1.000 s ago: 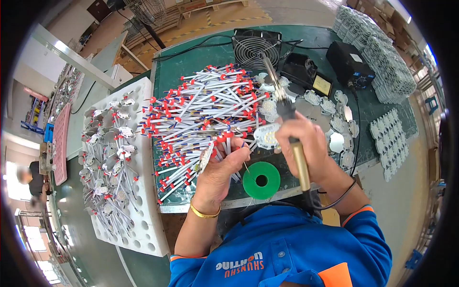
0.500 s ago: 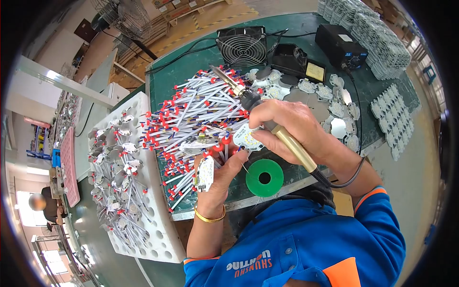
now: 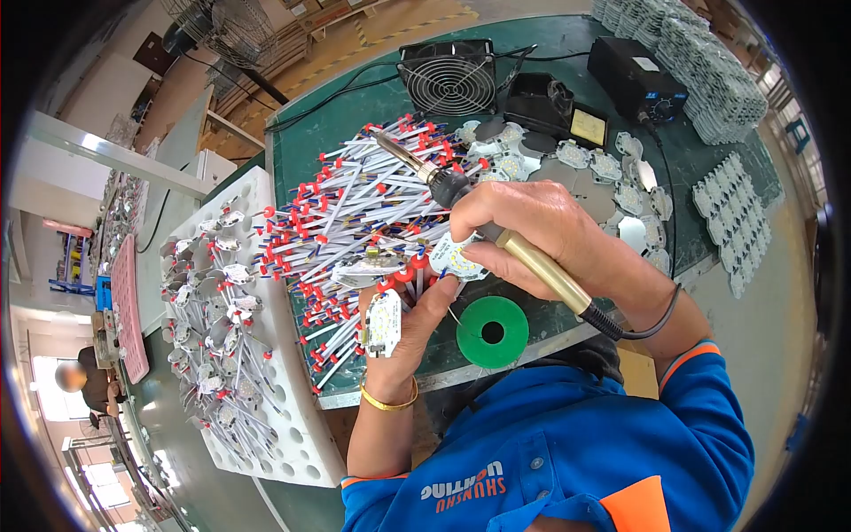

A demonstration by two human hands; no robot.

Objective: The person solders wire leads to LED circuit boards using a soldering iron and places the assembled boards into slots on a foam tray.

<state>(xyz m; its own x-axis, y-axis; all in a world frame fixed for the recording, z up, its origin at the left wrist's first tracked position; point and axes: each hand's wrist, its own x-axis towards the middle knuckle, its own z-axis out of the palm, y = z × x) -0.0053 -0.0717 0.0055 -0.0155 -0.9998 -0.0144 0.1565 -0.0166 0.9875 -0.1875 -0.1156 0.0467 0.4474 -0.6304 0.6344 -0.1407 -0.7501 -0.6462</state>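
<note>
Two hands are working close tog.: R hand is gripping the soldering iron, fingers clamped round its handle, thumb + index seemingly also pinching an LED board just above L hand. L hand is holding a couple of wired boards, fingers closed on their leads, some fingertips hidden.
Progress, my guess: partway thru. Lots of similar assemblies are already lying on the foam tray; plenty of loose wires + bare boards are remaining.
</note>
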